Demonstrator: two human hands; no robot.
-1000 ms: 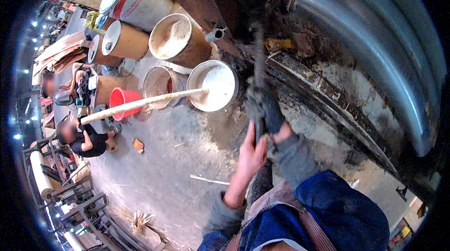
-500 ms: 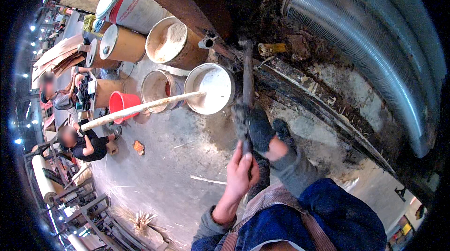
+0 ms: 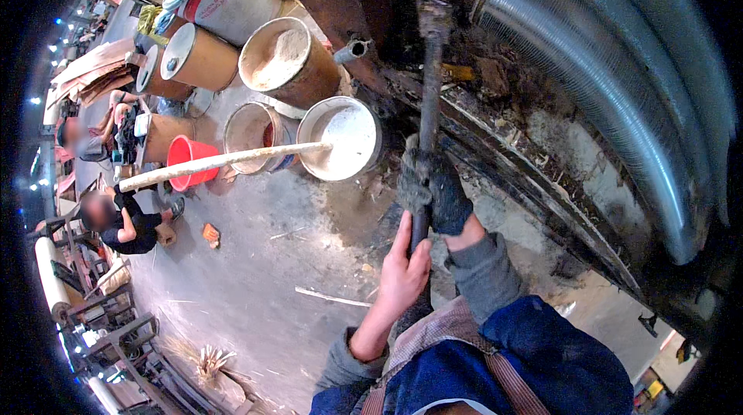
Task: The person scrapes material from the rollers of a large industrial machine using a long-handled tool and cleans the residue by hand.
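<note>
A long dark metal bar (image 3: 431, 97) stands out ahead of me, its far end thicker and rough. My right hand (image 3: 443, 192), in a dark worn glove, is wrapped around its middle. Lower down, my bare left hand (image 3: 404, 268) grips the near end, fingers curled about it. The far end of the bar overlaps the dark, dirty machine frame (image 3: 534, 175); whether it touches anything there I cannot tell. A short open pipe end (image 3: 357, 49) juts out left of the bar.
A white bucket (image 3: 340, 167) with a long pale pole (image 3: 224, 161) across it stands left of the bar. Beyond are a red bucket (image 3: 192, 171), several drums, and a seated person (image 3: 139, 225). Ribbed silver ducting (image 3: 604, 90) curves at right. A stick (image 3: 333, 296) lies on the floor.
Both hands have shifted, and the bar's far end now reaches farther up the view. Both hands still hold the bar. The view has also shifted slightly.
</note>
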